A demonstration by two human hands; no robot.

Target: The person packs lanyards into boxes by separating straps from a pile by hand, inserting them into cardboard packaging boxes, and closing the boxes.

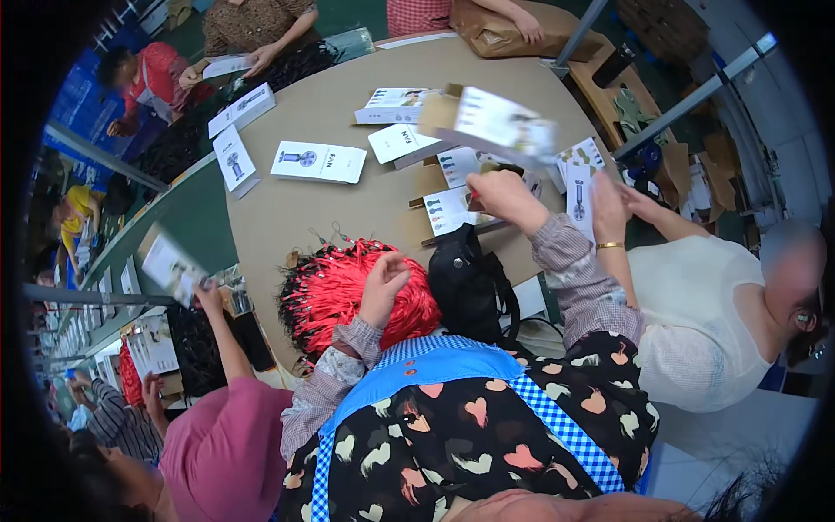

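Note:
My left hand (384, 289) hovers over a heap of red wrist straps (357, 287) with black ends, its fingers half bent and apart, with nothing seen in them. Beyond the black bag (465, 270), my right hand (509, 200) is closed, and a small piece of red strap (475, 198) shows at its fingertips. Under and beside that hand lie open white fan boxes, one box (448, 211) with its brown flap facing me. Just past the hand, another white box (500, 129) with an open flap is tilted and smeared by motion; what supports it cannot be seen.
Several closed white fan boxes, one a flat box (318, 163), lie on the brown round table (261, 252). A co-worker in white (704, 304) handles a box (580, 204) close on my right. Another in pink (226, 435) lifts a box at left. More people stand across the table.

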